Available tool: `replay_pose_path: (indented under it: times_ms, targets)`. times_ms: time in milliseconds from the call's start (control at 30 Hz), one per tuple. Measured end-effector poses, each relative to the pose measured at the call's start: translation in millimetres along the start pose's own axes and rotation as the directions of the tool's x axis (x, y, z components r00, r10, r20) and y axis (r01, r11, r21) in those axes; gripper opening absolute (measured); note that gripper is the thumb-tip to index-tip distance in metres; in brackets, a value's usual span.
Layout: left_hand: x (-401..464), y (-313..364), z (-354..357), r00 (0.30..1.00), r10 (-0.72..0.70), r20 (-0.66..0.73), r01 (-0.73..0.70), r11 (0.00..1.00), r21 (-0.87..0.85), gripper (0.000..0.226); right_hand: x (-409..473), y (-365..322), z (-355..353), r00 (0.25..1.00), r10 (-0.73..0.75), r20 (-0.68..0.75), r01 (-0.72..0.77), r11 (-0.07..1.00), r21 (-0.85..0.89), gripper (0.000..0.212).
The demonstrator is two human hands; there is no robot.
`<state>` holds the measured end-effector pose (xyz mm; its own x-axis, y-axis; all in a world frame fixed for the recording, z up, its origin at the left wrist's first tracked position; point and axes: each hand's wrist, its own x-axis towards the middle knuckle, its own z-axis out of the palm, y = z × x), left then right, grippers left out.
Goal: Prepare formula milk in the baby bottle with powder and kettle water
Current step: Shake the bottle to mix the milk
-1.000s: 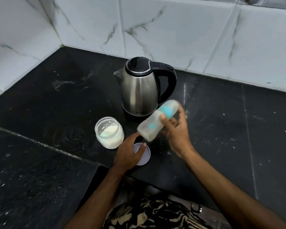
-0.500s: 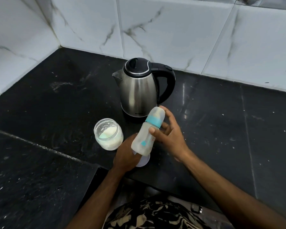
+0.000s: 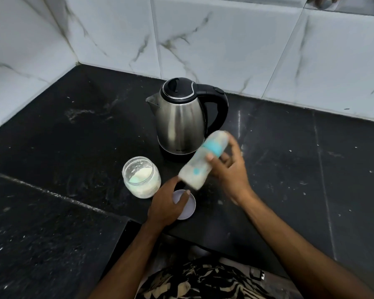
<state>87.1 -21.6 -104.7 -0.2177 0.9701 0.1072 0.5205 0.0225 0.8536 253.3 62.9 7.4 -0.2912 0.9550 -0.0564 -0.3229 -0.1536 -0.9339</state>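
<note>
My right hand [image 3: 229, 169] grips a baby bottle [image 3: 200, 164] with a teal collar and a clear cap; the bottle is tilted, top up to the right, blurred by motion, with milky liquid inside. My left hand [image 3: 167, 205] rests on the counter, fingers on a pale round lid [image 3: 188, 209], just below the bottle's base. An open glass jar of white powder [image 3: 141, 176] stands left of the hands. Behind the bottle a steel kettle [image 3: 181, 117] with a black lid and handle stands upright, spout to the left.
The black stone counter [image 3: 73, 130] meets white marble-tiled walls [image 3: 214, 39] in a corner at the back left. Its front edge steps inward near my body. White specks dot the dark surface.
The bottle swung from tilted to nearly upright over my left hand, then back to tilted up and right. My left hand stayed on the lid.
</note>
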Motion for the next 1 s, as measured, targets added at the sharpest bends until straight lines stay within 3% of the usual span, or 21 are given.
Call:
replay_pose_path:
  times_ms: [67, 133, 267, 300, 333, 433, 500, 667, 700, 867, 933, 1000]
  targets:
    - [0, -4, 0, 1.000, 0.012, -0.010, -0.011, 0.999, 0.046, 0.048, 15, -6, -5, 0.977, 0.002, -0.212, 0.036, 0.984, 0.177, 0.061]
    - [0, -2, 0, 1.000, 0.009, -0.011, -0.009, 0.999, 0.040, 0.045, 15, -3, -6, 0.967, 0.029, -0.252, 0.031, 0.973, 0.230, 0.061]
    - [0, 3, -3, 0.999, 0.030, 0.015, -0.029, 0.998, -0.056, 0.042, -10, 13, -6, 0.988, 0.120, 0.093, -0.112, 0.990, -0.089, 0.077]
    - [0, 3, -4, 0.999, 0.029, 0.025, -0.027, 0.998, -0.059, 0.042, -11, 13, -8, 0.986, 0.117, 0.116, -0.102, 0.987, -0.126, 0.078]
    - [0, 2, -3, 1.000, 0.021, 0.021, -0.021, 0.999, -0.040, 0.042, -7, 10, -9, 0.994, 0.084, 0.075, -0.077, 0.993, -0.090, 0.076]
    - [0, -1, -1, 1.000, -0.009, -0.003, 0.009, 0.999, 0.038, 0.048, 12, -4, -15, 0.975, 0.015, -0.220, 0.023, 0.985, 0.168, 0.064]
    - [-1, -1, 0, 1.000, -0.012, -0.005, 0.012, 0.999, 0.044, 0.048, 15, -5, -15, 0.963, 0.012, -0.269, 0.049, 0.975, 0.219, 0.063]
    - [0, 4, -2, 0.999, -0.036, 0.030, 0.037, 0.999, -0.040, 0.045, -13, 13, -4, 0.985, 0.091, 0.144, -0.065, 0.982, -0.179, 0.081]
    - [-1, 4, -2, 0.999, -0.040, 0.021, 0.041, 0.998, -0.040, 0.043, -11, 10, -4, 0.989, 0.075, 0.129, -0.053, 0.985, -0.165, 0.081]
    - [0, 0, 0, 1.000, -0.019, -0.009, 0.019, 0.998, 0.052, 0.046, 20, -10, -12, 0.964, -0.006, -0.268, 0.078, 0.962, 0.262, 0.065]
    - [0, 1, 0, 1.000, -0.015, -0.011, 0.016, 0.998, 0.061, 0.047, 13, -5, -9, 0.978, 0.003, -0.208, 0.037, 0.981, 0.190, 0.064]
    - [-1, 3, -1, 1.000, -0.021, -0.006, 0.021, 0.999, 0.027, 0.046, -3, 5, -4, 0.999, 0.039, 0.006, -0.039, 0.999, -0.019, 0.073]
